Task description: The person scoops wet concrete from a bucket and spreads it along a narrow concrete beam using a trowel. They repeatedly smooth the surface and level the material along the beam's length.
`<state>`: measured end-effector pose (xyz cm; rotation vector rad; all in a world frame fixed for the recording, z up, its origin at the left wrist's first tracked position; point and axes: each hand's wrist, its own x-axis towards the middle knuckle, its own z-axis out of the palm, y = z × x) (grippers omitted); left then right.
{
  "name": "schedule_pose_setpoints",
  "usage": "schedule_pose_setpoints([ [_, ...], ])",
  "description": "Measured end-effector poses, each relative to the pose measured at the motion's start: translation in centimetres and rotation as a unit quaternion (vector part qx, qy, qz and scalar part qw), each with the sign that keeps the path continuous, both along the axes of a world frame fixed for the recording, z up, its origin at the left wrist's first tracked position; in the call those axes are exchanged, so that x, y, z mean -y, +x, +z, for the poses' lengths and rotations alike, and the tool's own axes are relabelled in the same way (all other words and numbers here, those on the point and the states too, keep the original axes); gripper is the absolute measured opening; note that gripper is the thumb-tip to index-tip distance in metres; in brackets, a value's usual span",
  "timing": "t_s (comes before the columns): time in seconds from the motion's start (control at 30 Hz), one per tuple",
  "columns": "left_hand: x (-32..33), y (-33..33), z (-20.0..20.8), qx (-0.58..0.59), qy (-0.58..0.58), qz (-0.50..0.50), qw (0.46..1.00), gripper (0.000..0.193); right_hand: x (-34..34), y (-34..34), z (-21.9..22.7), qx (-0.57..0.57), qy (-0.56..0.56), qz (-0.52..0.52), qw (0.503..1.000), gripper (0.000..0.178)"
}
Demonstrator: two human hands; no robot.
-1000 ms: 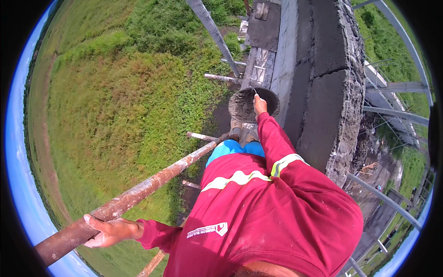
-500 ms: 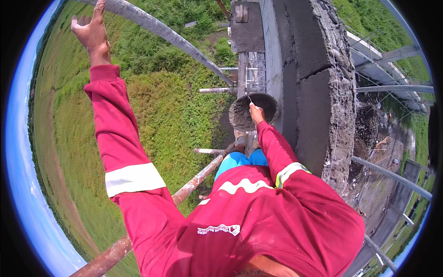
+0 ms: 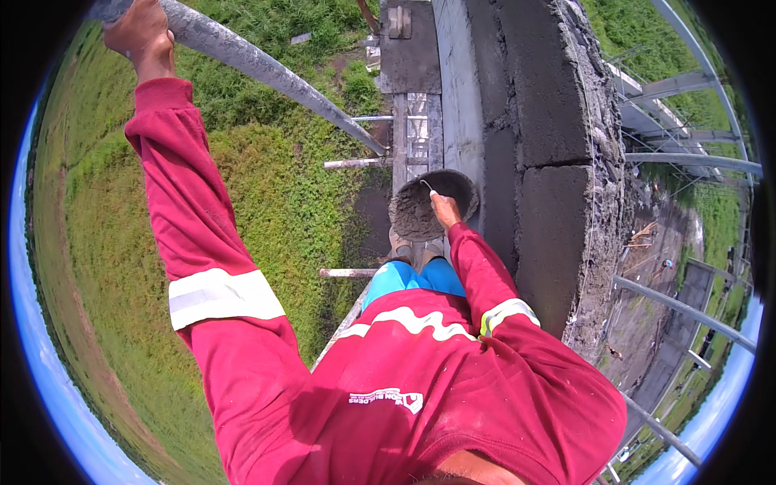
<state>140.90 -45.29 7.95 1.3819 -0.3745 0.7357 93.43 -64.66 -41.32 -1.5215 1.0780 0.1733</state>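
My left hand (image 3: 142, 34) is raised at the upper left, its fingers wrapped round a grey scaffold pole (image 3: 267, 71). My right hand (image 3: 445, 211) grips a trowel (image 3: 428, 187) by its pale handle. Only the handle and bent metal neck can be made out; the blade is hidden. Beneath it, a round dark bucket (image 3: 465, 187) holds wet grey mortar (image 3: 411, 213). This bucket stands just beyond my boots, beside the wall.
A block wall (image 3: 552, 218) with a rough mortared top runs along my right. Narrow planks (image 3: 435, 133) lead away to a board (image 3: 411, 61) bearing a small block. Scaffold stubs (image 3: 354, 162) jut out left above grass far below. More pipes (image 3: 687, 309) cross beyond the wall.
My left hand, earlier with a finger stretched out by the pole, has closed round it. The view has shifted slightly. My right hand stays over the bucket with the trowel.
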Motion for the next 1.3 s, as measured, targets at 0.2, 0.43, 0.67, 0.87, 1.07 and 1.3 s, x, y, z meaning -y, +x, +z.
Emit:
schedule_pose_setpoints([
  [0.2,0.4,-0.3,-0.4,0.075,0.022,0.022,0.997,0.030,1.5,2.9,0.4,0.011,-0.005,-0.010,1.000,0.052],
  [0.43,0.8,-1.8,0.2,0.004,0.011,0.062,0.998,0.024,4.1,8.3,3.6,0.073,0.036,-0.007,0.997,0.047],
  [0.67,0.7,-2.4,0.5,0.018,0.037,0.028,0.999,0.023,8.1,15.7,2.3,0.073,-0.045,0.046,0.995,0.047],
  [0.87,-0.1,-2.8,-0.1,0.003,0.037,0.055,0.998,0.022,11.6,22.5,-0.7,0.033,-0.048,0.105,0.993,0.051],
  [1.07,-4.6,-2.4,-1.4,0.116,0.213,-0.044,0.969,0.042,15.0,28.8,-2.8,0.041,-0.091,0.135,0.986,0.052],
  [1.3,-6.7,-3.2,0.4,-0.079,0.021,0.002,0.997,0.031,19.5,35.7,-2.9,0.021,-0.083,0.144,0.986,0.055],
])
